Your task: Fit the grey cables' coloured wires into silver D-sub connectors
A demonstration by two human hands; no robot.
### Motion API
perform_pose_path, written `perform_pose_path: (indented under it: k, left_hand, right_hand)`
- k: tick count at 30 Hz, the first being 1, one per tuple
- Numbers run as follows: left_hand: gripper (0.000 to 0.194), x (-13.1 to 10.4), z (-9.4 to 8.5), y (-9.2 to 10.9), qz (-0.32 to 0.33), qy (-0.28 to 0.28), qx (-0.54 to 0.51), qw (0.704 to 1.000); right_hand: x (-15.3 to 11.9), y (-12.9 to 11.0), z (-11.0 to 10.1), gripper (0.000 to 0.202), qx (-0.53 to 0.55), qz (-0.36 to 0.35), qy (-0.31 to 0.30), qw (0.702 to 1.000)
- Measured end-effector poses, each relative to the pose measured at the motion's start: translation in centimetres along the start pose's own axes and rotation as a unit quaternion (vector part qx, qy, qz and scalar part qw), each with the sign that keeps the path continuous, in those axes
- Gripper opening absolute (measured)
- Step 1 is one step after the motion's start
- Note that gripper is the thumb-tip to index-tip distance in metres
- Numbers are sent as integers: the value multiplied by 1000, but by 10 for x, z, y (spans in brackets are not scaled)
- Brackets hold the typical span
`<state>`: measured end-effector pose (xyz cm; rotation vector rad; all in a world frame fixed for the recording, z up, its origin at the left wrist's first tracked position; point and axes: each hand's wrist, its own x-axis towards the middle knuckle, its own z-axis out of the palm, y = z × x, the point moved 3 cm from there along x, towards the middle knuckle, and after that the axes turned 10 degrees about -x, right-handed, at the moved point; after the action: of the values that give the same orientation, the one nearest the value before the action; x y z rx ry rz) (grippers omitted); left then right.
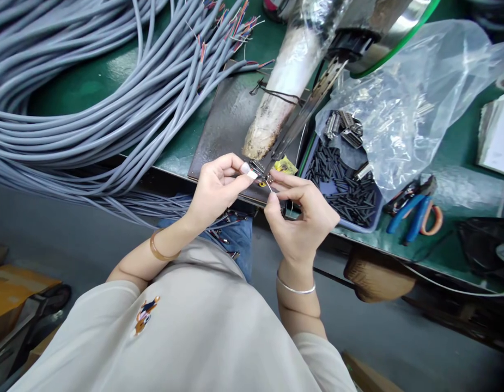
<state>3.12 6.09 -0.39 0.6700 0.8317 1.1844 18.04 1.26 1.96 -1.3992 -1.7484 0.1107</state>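
My left hand (221,188) pinches a small metal connector (257,167) with rows of pins between thumb and fingers; white covers show on its fingertips. Close on its right, my right hand (298,209) has thumb and forefinger closed on a thin wire (269,186) that reaches up to the connector. The tip of a dark metal soldering tool (292,122) comes down from above and meets the connector area. Behind it stands a white, film-wrapped cylinder (282,76) tied with dark wire. A yellow scrap (285,165) lies just beyond my right fingers.
Many grey cables (113,109) cover the left of the green table (460,190). Right of my hands, a blue bin (368,226) holds black tubes and metal connectors. Blue-handled pliers (413,209), orange-handled scissors (432,218) and a clear plastic bag (423,103) lie beyond it.
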Motion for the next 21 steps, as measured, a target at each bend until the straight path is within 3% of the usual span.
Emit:
perform_pose_path:
  k: [21]
  left_hand:
    - [22, -2, 0, 4, 35, -8, 38, 999]
  right_hand:
    - [7, -3, -2, 12, -48, -29, -5, 998]
